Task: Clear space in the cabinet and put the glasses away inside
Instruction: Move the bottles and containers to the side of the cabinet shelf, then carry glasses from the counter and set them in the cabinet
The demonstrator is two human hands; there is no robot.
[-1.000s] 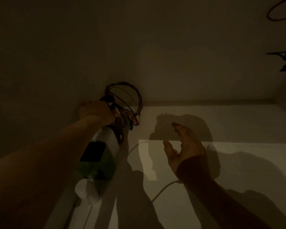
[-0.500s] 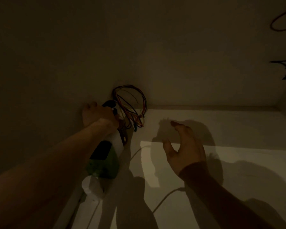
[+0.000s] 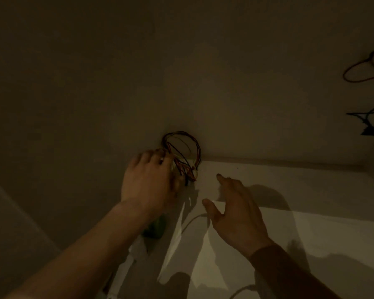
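Observation:
I am looking into a dim cabinet with a pale shelf floor [image 3: 300, 186]. A coiled bundle of red, black and yellow wires [image 3: 183, 145] sits in the back left corner. My left hand [image 3: 147, 182] is pressed onto its near side, fingers curled around the wires and whatever lies beneath. My right hand [image 3: 235, 214] hovers over the shelf just right of the bundle, fingers spread and holding nothing. No glasses are in view.
A green and white object [image 3: 156, 228] lies along the left wall under my left wrist. A white cable [image 3: 192, 219] trails across the shelf. On the right wall hang a red wire loop [image 3: 354, 72] and a black wire [image 3: 363, 117].
My left hand has shifted right and nearer, now covering the black part it held and most of the green object. My right hand stays open and has edged towards the bundle.

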